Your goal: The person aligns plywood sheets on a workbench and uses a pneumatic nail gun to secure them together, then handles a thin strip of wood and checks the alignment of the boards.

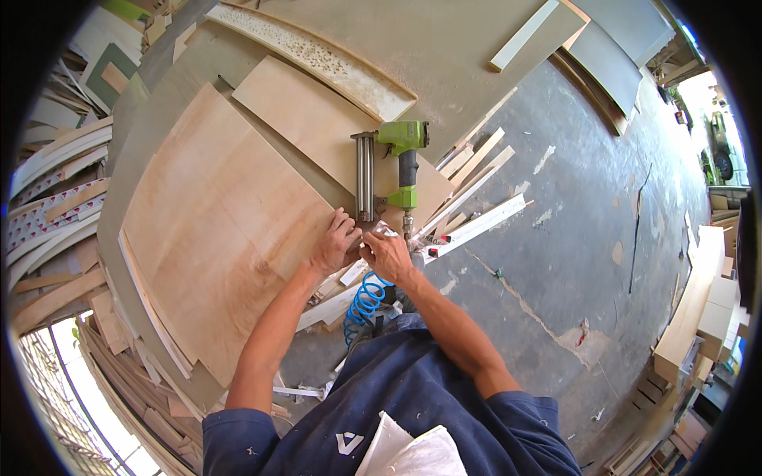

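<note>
A green and black nail gun (408,136) lies on the plywood, its long metal magazine (365,178) pointing toward me. My left hand (336,244) is just below the magazine's near end, fingers bent and drawn together. Beside it, my right hand (386,254) has thumb and fingers closed in a pinch, fingertips meeting those of the left. Whatever lies between them is too small to make out. A bit of whitish, shiny material (385,228) shows at my right fingers. From the gun's handle, a metal air fitting (407,222) passes close by my right hand.
A large plywood panel (214,230) covers the left of the worktable. Behind it lies a long, shallow curved tray (317,55). Wood strips (480,226) jut out over the grey floor (571,238). A coiled blue air hose (365,305) hangs before my body. Curved boards (59,198) are stacked far left.
</note>
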The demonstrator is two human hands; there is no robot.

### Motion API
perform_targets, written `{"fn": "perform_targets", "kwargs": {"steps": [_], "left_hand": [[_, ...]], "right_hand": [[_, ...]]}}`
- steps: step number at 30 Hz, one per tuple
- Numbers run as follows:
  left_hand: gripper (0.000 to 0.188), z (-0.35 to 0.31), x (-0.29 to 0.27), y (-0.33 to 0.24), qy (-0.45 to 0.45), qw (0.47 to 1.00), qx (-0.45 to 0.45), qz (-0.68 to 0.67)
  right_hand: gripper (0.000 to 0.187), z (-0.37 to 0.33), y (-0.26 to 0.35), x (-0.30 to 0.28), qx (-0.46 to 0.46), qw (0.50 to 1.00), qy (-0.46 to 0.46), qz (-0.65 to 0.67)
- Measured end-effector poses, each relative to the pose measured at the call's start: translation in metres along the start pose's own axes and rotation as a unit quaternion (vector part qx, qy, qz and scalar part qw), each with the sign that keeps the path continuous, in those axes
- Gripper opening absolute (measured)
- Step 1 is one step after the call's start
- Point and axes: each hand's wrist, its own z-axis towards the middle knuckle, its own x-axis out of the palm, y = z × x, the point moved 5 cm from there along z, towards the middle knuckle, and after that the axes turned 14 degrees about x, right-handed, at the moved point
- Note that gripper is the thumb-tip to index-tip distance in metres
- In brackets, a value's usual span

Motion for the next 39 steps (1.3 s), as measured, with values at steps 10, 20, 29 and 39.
{"fn": "perform_targets", "kwargs": {"steps": [10, 20, 29, 39], "left_hand": [[0.036, -0.007, 0.004, -0.002, -0.033, 0.998, -0.048, -0.018], [0.027, -0.01, 0.009, -0.004, -0.028, 0.999, -0.044, -0.015], [0.041, -0.014, 0.001, 0.002, -0.074, 0.993, -0.064, -0.063], [0.047, -0.018, -0.002, 0.011, -0.085, 0.989, -0.093, -0.08]], "right_hand": [[0.021, -0.018, -0.026, -0.065, 0.086, 0.986, -0.14, 0.009], [0.06, 0.081, -0.044, -0.083, 0.344, 0.931, -0.099, -0.067], [0.033, 0.084, -0.058, -0.084, 0.383, 0.915, -0.075, 0.101], [0.054, -0.003, -0.028, -0.14, 0.306, 0.86, 0.065, 0.403]]}}
